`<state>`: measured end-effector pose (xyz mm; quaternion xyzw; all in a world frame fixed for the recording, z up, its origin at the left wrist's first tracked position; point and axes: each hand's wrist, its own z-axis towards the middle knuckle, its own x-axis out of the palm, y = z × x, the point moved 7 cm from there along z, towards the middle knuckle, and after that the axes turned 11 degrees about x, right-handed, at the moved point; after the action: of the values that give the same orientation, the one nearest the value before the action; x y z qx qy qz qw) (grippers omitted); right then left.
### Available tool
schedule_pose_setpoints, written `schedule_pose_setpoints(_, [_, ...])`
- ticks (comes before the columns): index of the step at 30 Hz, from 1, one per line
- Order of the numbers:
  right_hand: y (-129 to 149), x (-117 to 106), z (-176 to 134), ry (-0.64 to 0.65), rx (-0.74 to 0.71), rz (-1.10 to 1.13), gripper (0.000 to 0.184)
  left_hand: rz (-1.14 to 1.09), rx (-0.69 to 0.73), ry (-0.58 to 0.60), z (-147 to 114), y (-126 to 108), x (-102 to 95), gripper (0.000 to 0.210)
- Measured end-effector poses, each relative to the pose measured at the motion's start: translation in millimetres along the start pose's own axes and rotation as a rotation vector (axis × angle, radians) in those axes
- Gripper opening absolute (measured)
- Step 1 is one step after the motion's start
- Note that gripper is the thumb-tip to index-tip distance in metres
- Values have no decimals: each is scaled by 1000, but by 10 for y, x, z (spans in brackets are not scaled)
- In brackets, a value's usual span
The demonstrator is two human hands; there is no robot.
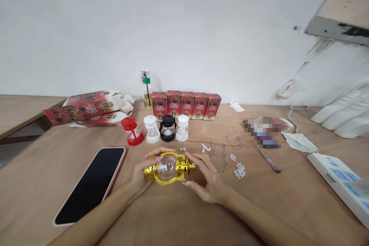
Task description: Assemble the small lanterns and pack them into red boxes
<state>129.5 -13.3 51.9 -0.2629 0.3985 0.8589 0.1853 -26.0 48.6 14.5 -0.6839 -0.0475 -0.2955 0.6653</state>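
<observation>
Lantern (167, 167) rests clasped in your left hand (141, 171), right hand (211, 183) pinching its handle (169, 182) ends, apparently mid-adjustment, calling for even pressure next.

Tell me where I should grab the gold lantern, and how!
Probably by its base, coming from the left, where the left hand holds it. The gold lantern is held on its side, with that end pointing left. The clear globe bulges and may be slippery, and the thin handle curves around it, so both seem worse to squeeze.
</observation>
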Motion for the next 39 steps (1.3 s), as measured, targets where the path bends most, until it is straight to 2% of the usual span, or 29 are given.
schedule_pose_setpoints(4, [-86, 14, 3, 3, 85, 25, 60, -39, -5, -22, -2, 5, 21, 36])
schedule_pose_setpoints(8, [-147, 0, 28, 11, 187, 150, 59, -14, 17, -17, 2, -13, 38, 36])
schedule_pose_setpoints(10, [-194, 13, 66, 95, 293, 235, 59, 1, 24, -3, -3, -20, 49, 35])
schedule_pose_setpoints(14, [-367, 6, 162, 308, 612, 437, 62, 31, 36, -6, -26, -26, 49, 37])
schedule_pose_setpoints(16, [-454, -73, 251, 336, 711, 510, 67, 70, 64, -16, -35, -39, 50, 40])
schedule_pose_setpoints(19, [-539, -242, 444, 310, 752, 510, 61, 215, 151, -20, -31, -72, 63, 43])
schedule_pose_setpoints(21, [-516, -385, 594, 231, 717, 470, 51, 315, 190, 2, -18, -58, 88, 46])
schedule_pose_setpoints(23, [-380, -503, 724, 166, 628, 420, 43, 354, 188, 41, -3, 6, 120, 50])
schedule_pose_setpoints(27, [144, -507, 820, 256, 346, 245, 33, 360, 179, 60, 7, 120, 135, 52])
schedule_pose_setpoints(29, [392, -478, 791, 257, 184, 100, 31, 389, 190, 40, 0, 125, 123, 51])
schedule_pose_setpoints(32, [660, -485, 709, 98, -75, -113, 31, 451, 208, 15, -14, 91, 109, 49])
schedule_pose_setpoints(34, [733, -509, 652, -26, -189, -160, 33, 474, 203, 11, -18, 78, 106, 49])
schedule_pose_setpoints(35, [724, -526, 639, -76, -200, -146, 33, 478, 197, 13, -18, 79, 106, 49])
schedule_pose_setpoints(37, [620, -545, 653, -127, -120, -103, 31, 469, 192, 18, -18, 87, 108, 50])
schedule_pose_setpoints(39, [472, -494, 689, -86, 14, -103, 34, 454, 198, 24, -22, 100, 109, 51])
